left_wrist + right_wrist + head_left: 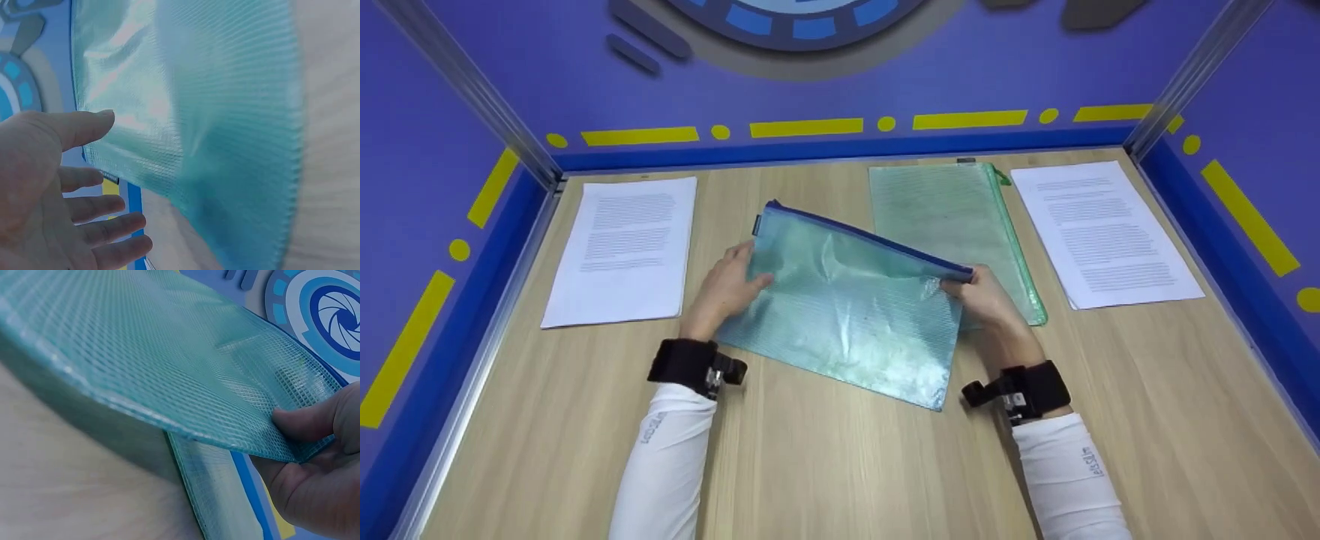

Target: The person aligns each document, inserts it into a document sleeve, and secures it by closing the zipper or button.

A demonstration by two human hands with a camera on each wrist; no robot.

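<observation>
The blue pouch (pixel 847 322) is at the middle of the table (pixel 825 472), its right side raised, its zip (pixel 877 241) slanting along the far edge. The right hand (pixel 988 300) pinches the corner by the zip's right end, thumb on top, which probably keeps that side up and the sheet fairly taut. The left hand (pixel 727 291) is spread at the left edge, perhaps to steady it; whether it touches, I cannot tell. Beyond, partly covered, lies the green pouch (pixel 934 206). Left papers (pixel 622 259) and right papers (pixel 1110 240) lie toward the sides, seemingly leaving the middle for handling.
</observation>
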